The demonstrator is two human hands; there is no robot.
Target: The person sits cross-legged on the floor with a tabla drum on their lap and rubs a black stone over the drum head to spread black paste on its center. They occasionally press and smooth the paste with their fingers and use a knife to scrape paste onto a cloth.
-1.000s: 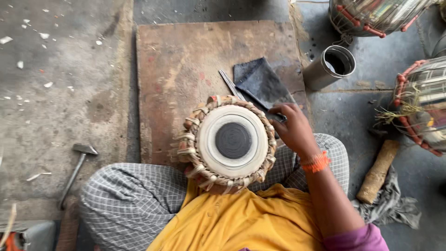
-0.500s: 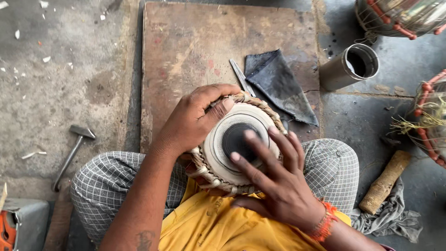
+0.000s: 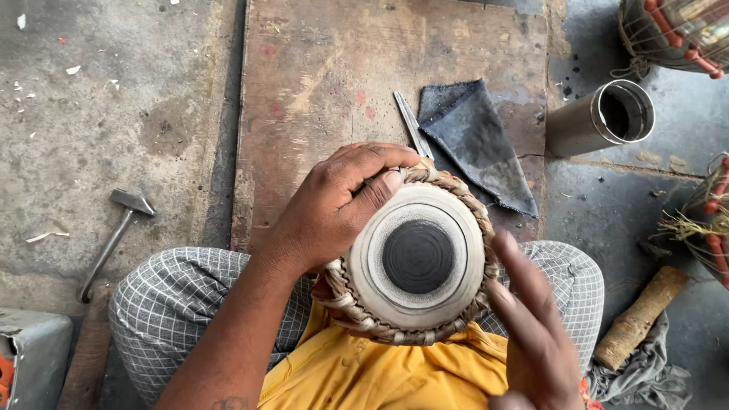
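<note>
Head view, step: tuning check of the drum resting in the lap, by my judgement.
Left hand: clasps the braided rim.
Right hand: fingers spread, blurred beside the skin.
Next: likely a steady hold while tapping.

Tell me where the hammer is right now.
In the head view the hammer lies on the concrete floor at the left, beyond the person's left knee, left of the wooden board.
</note>
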